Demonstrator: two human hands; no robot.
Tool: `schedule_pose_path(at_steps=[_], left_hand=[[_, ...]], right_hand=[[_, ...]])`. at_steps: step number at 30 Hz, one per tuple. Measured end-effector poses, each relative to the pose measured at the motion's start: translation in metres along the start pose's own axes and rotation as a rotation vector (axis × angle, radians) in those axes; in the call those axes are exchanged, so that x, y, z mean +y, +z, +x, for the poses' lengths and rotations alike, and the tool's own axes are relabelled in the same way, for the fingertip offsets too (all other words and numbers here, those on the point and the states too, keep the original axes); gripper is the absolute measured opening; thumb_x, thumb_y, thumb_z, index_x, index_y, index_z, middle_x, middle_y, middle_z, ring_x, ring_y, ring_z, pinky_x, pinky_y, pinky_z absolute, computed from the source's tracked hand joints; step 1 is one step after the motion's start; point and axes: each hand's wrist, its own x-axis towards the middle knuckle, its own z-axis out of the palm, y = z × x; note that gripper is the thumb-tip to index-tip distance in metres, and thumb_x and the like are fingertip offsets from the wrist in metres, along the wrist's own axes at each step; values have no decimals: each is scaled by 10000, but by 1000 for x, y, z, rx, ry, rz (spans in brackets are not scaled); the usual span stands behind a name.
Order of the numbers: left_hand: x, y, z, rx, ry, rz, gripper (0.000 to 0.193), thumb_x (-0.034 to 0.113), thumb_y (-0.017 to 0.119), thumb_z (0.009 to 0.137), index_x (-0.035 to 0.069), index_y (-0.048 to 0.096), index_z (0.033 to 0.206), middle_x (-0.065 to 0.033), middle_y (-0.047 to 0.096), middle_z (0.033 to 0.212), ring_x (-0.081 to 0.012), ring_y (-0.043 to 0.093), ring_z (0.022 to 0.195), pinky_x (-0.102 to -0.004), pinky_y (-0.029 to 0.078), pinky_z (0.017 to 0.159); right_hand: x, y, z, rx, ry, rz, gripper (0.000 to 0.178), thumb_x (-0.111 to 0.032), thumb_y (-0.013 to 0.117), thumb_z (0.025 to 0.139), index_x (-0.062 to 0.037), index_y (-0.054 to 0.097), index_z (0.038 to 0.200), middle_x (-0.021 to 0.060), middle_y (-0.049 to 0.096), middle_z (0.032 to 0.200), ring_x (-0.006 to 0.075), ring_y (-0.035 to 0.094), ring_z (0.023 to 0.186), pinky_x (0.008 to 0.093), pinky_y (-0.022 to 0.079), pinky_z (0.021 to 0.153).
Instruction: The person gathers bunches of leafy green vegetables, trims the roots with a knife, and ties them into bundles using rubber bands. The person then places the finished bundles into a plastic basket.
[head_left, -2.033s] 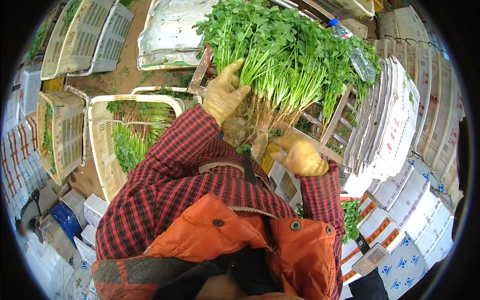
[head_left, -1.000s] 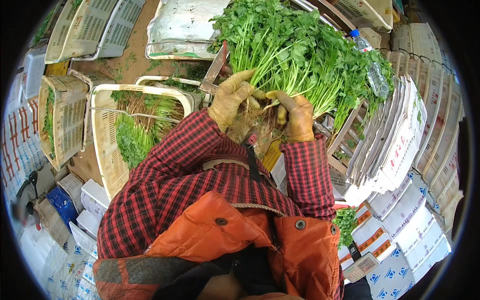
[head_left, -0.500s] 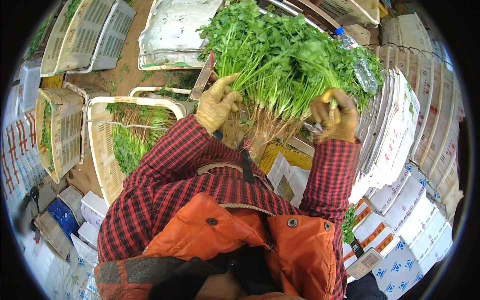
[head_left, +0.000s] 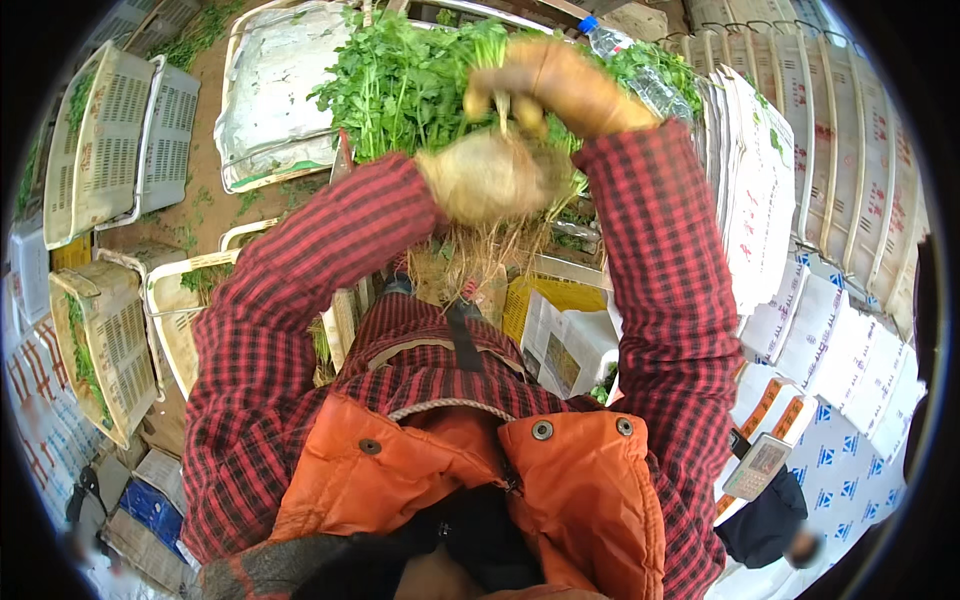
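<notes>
A pile of leafy greens with thin pale stems and long brown roots lies in front of me; it looks like celery. My right hand, in a yellowed glove, reaches over the pile with fingers closed around a small bunch of greens. Just below it, my left hand, gloved too, is over the stems near the roots. Motion smears that hand, and its fingers cannot be made out. Tangled roots hang at the near edge, below both hands.
A plastic bottle with a blue cap lies right of the pile, by a stack of white sheets. A white-covered crate and cream plastic crates stand left. A yellow crate sits near my body; a calculator-like device lies lower right.
My right hand has moved left and away from me across the pile, carrying a small bunch. My left hand has moved right, toward it. The whole view has shifted somewhat.
</notes>
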Motion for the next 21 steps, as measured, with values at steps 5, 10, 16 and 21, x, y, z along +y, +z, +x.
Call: schedule_pose_path(at_steps=[5, 10, 16, 21], left_hand=[[-22, 14, -1, -275, -342, -60, 503, 274, 594, 869, 135, 469, 1336, -100, 484, 1367, -248, 408, 1306, -419, 329, 1061], [-20, -4, 3, -306, -416, -104, 343, 253, 621, 845, 86, 612, 1145, -89, 591, 1129, -252, 518, 1139, -401, 401, 922], [-23, -6, -11, -148, -401, -167, 153, 201, 671, 780, 75, 632, 858, -68, 616, 987, -267, 570, 1000, -406, 435, 796], [-22, -6, -4, -159, -377, -71, 164, 177, 682, 778, 82, 658, 910, -59, 629, 1064, -242, 561, 1077, -387, 435, 860]], right_hand=[[-71, -86, -26, 565, -393, 402, 252, -317, 563, 912, -83, 654, 885, 10, 635, 699, 69, 539, 529, 204, 424, 486], [67, -230, -22, 755, -98, 277, 141, -229, 558, 935, -132, 603, 843, -21, 535, 633, 97, 444, 472, 228, 357, 431], [150, -72, -97, 607, 639, -215, 559, -470, 654, 822, -37, 611, 1173, 101, 683, 1062, 207, 640, 989, 307, 480, 909], [187, 22, -114, 521, 571, -517, 560, -362, 758, 750, -27, 601, 1170, 155, 673, 1071, 291, 642, 988, 365, 499, 874]])
